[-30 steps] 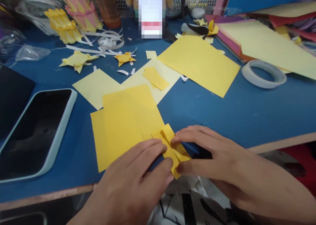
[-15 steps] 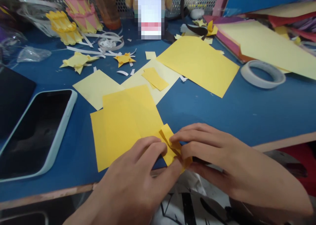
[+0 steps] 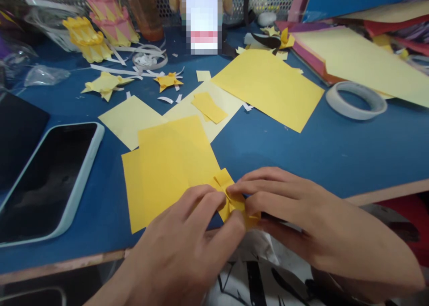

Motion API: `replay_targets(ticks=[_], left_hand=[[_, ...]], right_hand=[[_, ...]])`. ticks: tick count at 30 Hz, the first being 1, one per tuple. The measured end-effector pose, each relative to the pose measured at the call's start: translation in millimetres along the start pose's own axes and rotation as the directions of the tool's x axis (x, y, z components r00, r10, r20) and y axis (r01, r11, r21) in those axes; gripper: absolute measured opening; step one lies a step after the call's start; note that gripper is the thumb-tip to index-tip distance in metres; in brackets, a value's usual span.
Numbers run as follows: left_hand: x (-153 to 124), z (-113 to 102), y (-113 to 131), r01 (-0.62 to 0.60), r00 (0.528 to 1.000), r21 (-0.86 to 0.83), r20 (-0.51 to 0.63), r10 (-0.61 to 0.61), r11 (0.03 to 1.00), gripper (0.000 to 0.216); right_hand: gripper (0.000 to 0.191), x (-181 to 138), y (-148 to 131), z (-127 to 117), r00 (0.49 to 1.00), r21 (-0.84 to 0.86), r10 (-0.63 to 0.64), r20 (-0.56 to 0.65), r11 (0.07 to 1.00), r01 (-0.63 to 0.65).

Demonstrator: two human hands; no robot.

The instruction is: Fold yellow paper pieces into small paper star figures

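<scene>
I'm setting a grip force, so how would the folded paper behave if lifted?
The folded paper is probably light, being thin sheet. Its creases likely make it stiffer than the flat sheets. Its flaps, pressed by the left hand and right hand, might spring open when released.

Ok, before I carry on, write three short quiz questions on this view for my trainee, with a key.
1. True or false: the rectangular phone in a pale blue case has a dark screen.
2. What do the left hand and right hand both touch?
A. a white ring-shaped tape roll
B. the small folded yellow paper
C. a pink paper tower
3. Fill the gap: in the picture, the small orange paper star lies to the ___ of the pale yellow paper star.

Key: 1. true; 2. B; 3. right.
</scene>
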State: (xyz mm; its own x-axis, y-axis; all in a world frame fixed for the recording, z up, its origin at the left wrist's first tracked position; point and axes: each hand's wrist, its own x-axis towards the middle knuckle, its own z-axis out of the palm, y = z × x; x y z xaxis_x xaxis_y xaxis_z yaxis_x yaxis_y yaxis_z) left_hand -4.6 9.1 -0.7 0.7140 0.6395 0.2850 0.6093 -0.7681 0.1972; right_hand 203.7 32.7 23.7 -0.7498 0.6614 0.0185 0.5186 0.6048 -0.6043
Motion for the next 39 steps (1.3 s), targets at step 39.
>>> replay_targets(ticks=[39], left_hand=[[-2,5,8,0.348,0.933,-0.018,-0.093,-0.348,0.937,0.008]], right_hand=[[0.011,15,-7,19,0.96,0.028,0.214,-0.182,0.977,-0.213]])
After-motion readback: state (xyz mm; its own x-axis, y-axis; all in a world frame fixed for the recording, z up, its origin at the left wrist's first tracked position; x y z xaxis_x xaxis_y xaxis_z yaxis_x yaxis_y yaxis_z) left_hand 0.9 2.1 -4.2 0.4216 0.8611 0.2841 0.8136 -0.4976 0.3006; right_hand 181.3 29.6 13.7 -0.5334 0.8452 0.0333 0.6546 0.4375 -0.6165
